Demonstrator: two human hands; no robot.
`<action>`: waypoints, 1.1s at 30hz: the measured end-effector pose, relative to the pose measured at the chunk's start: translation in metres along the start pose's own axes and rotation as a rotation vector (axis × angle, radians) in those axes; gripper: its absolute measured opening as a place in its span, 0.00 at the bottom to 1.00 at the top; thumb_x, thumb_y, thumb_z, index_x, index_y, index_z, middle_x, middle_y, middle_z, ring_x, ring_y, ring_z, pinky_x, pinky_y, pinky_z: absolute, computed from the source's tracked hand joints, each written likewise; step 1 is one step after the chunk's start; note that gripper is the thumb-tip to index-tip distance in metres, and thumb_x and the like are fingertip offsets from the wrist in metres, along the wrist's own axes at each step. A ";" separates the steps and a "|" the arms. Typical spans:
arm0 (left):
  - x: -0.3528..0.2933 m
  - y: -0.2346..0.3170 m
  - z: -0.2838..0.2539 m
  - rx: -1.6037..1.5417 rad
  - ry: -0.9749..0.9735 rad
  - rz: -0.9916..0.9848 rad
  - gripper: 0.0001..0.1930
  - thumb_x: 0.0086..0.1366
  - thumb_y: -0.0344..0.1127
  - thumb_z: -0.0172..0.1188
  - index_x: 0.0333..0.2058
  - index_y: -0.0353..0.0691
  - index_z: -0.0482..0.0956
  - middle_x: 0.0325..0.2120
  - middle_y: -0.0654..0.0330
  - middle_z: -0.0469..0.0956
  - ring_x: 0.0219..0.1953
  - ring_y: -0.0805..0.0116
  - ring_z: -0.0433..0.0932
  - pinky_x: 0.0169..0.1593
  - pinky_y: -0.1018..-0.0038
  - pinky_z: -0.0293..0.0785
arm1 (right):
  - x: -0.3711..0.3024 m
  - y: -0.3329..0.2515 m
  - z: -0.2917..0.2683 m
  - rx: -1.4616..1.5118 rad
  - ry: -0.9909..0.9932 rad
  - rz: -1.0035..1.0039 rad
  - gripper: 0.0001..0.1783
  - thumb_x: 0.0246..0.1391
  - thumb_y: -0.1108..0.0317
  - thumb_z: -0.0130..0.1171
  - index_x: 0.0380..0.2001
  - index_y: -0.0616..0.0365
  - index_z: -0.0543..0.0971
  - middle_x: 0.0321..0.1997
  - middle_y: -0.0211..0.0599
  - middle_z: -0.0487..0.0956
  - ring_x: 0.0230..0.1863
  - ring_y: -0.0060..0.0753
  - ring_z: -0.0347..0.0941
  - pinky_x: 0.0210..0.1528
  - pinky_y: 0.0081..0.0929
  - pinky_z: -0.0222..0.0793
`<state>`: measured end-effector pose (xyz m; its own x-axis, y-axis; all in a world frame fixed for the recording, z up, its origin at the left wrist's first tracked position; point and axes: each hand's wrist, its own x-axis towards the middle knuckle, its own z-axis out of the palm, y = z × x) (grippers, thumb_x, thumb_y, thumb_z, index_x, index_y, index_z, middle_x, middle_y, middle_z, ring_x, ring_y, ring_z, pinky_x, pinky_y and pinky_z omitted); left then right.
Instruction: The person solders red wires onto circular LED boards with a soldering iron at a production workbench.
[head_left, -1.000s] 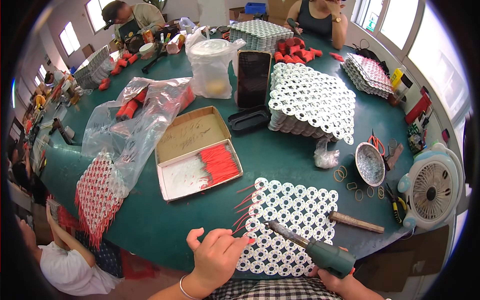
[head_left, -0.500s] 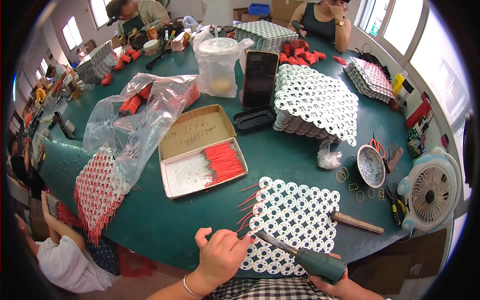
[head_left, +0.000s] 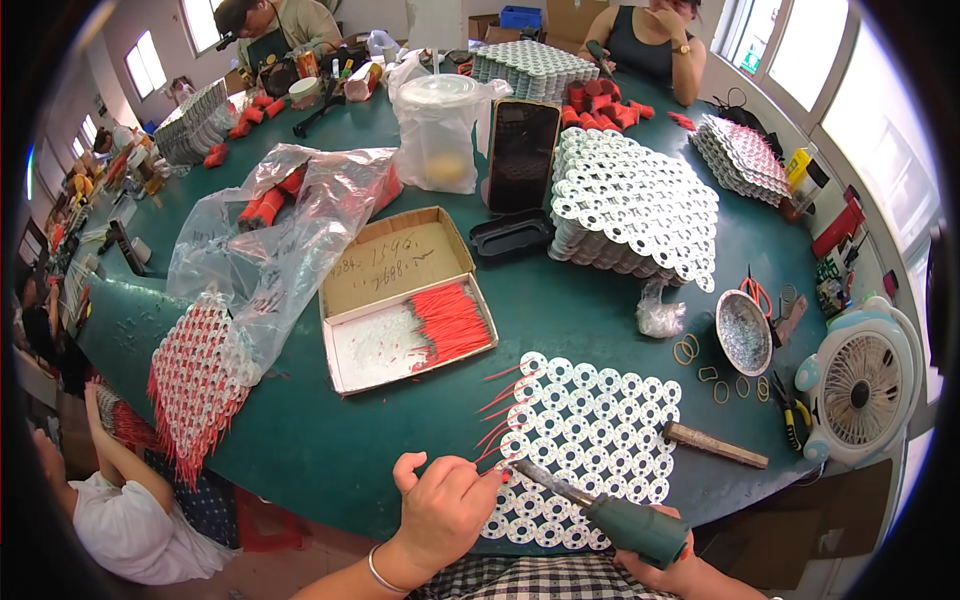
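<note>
A panel of joined round white circuit boards lies flat on the green table in front of me. Short red wires stick out from its upper left edge. My left hand is pinched at that edge, closed on a thin red wire mostly covered by the fingers. In my right hand is a soldering iron with a green handle. Its dark tip meets the panel right beside my left fingertips. A shallow cardboard box holding a bundle of cut red wires sits beyond my left hand.
Right of the panel are a wooden-looking bar, a metal bowl, pliers and a small fan. Farther back stand a phone, stacked board panels and a bagged cup. A wired panel lies left; co-workers sit around.
Both hands and the iron stay almost in place at the panel's left edge. The whole view has shifted very slightly.
</note>
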<state>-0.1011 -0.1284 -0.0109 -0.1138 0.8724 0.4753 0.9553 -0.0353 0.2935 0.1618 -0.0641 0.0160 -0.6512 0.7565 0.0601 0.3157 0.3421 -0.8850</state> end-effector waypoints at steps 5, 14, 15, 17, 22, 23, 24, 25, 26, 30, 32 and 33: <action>-0.004 -0.001 0.002 -0.005 -0.024 -0.022 0.09 0.42 0.30 0.64 0.26 0.48 0.79 0.21 0.69 0.68 0.31 0.73 0.71 0.46 0.63 0.52 | 0.012 -0.014 -0.007 0.167 -0.041 0.051 0.13 0.45 0.76 0.59 0.37 0.65 0.74 0.30 0.38 0.77 0.26 0.27 0.73 0.31 0.24 0.69; -0.006 0.013 -0.006 0.029 0.072 -0.042 0.08 0.43 0.30 0.62 0.25 0.50 0.78 0.21 0.71 0.68 0.32 0.74 0.71 0.48 0.62 0.50 | -0.016 0.020 -0.013 0.195 -0.175 0.165 0.20 0.41 0.77 0.47 0.43 0.65 0.70 0.36 0.40 0.76 0.24 0.29 0.76 0.30 0.25 0.72; -0.008 0.013 -0.004 0.016 0.038 -0.040 0.09 0.42 0.31 0.62 0.26 0.51 0.78 0.20 0.71 0.67 0.32 0.74 0.70 0.48 0.62 0.50 | -0.017 0.020 -0.013 0.196 -0.174 0.165 0.20 0.41 0.77 0.47 0.43 0.65 0.70 0.36 0.40 0.76 0.24 0.29 0.76 0.30 0.25 0.72; -0.008 0.012 -0.003 0.004 0.004 -0.036 0.09 0.42 0.31 0.62 0.26 0.52 0.78 0.20 0.71 0.65 0.31 0.74 0.70 0.48 0.61 0.49 | -0.018 0.020 -0.011 0.303 -0.173 0.229 0.19 0.43 0.76 0.50 0.43 0.65 0.70 0.35 0.39 0.76 0.25 0.28 0.76 0.30 0.25 0.72; -0.008 0.011 -0.001 0.003 0.002 -0.015 0.09 0.42 0.31 0.63 0.25 0.52 0.79 0.19 0.71 0.64 0.31 0.74 0.69 0.48 0.61 0.49 | -0.020 0.017 -0.009 0.309 -0.184 0.288 0.18 0.44 0.74 0.53 0.42 0.64 0.70 0.34 0.37 0.75 0.26 0.27 0.75 0.30 0.25 0.72; -0.008 0.011 -0.001 0.002 0.002 -0.015 0.09 0.42 0.31 0.63 0.25 0.52 0.79 0.19 0.71 0.64 0.31 0.74 0.69 0.48 0.61 0.49 | -0.021 0.015 -0.009 0.309 -0.174 0.320 0.17 0.45 0.73 0.54 0.41 0.64 0.71 0.33 0.36 0.75 0.26 0.27 0.75 0.30 0.25 0.71; -0.007 0.011 -0.001 0.006 -0.004 -0.016 0.07 0.44 0.32 0.62 0.26 0.52 0.78 0.18 0.72 0.64 0.31 0.75 0.70 0.49 0.62 0.48 | -0.020 0.015 -0.009 0.308 -0.176 0.322 0.17 0.45 0.73 0.54 0.41 0.64 0.71 0.33 0.36 0.75 0.26 0.27 0.75 0.30 0.25 0.71; -0.007 0.010 0.000 0.009 -0.010 -0.017 0.06 0.46 0.34 0.61 0.26 0.51 0.78 0.18 0.72 0.64 0.30 0.76 0.70 0.50 0.63 0.48 | -0.019 0.014 -0.009 0.264 -0.191 0.301 0.16 0.45 0.74 0.54 0.41 0.64 0.71 0.33 0.36 0.75 0.26 0.26 0.75 0.31 0.24 0.71; -0.007 0.010 0.000 0.009 -0.011 -0.019 0.06 0.46 0.34 0.61 0.26 0.51 0.78 0.18 0.72 0.64 0.30 0.76 0.70 0.50 0.63 0.48 | -0.018 0.013 -0.009 0.220 -0.206 0.280 0.16 0.45 0.74 0.54 0.40 0.63 0.71 0.33 0.36 0.76 0.26 0.26 0.75 0.32 0.23 0.71; -0.006 0.010 0.000 -0.004 -0.021 -0.023 0.07 0.45 0.33 0.62 0.26 0.51 0.78 0.18 0.72 0.65 0.30 0.76 0.70 0.50 0.63 0.48 | -0.007 0.000 0.000 0.146 0.026 0.068 0.13 0.45 0.77 0.58 0.38 0.65 0.74 0.30 0.39 0.77 0.26 0.28 0.73 0.30 0.26 0.69; -0.004 0.010 0.000 -0.011 -0.024 -0.028 0.07 0.44 0.33 0.62 0.26 0.51 0.78 0.18 0.72 0.65 0.30 0.76 0.70 0.49 0.63 0.48 | -0.005 -0.002 0.000 0.056 0.052 -0.057 0.12 0.47 0.74 0.57 0.38 0.66 0.74 0.33 0.41 0.77 0.29 0.29 0.73 0.31 0.27 0.69; -0.004 0.010 0.000 -0.007 -0.024 -0.030 0.07 0.44 0.33 0.62 0.25 0.50 0.78 0.18 0.71 0.65 0.30 0.75 0.70 0.49 0.63 0.49 | -0.003 -0.002 -0.003 0.058 0.050 -0.058 0.12 0.47 0.74 0.57 0.38 0.66 0.74 0.33 0.41 0.77 0.29 0.29 0.73 0.31 0.27 0.69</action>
<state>-0.0909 -0.1326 -0.0097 -0.1361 0.8847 0.4458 0.9495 -0.0120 0.3135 0.1654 -0.0657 0.0187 -0.6312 0.7640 0.1337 0.2372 0.3542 -0.9046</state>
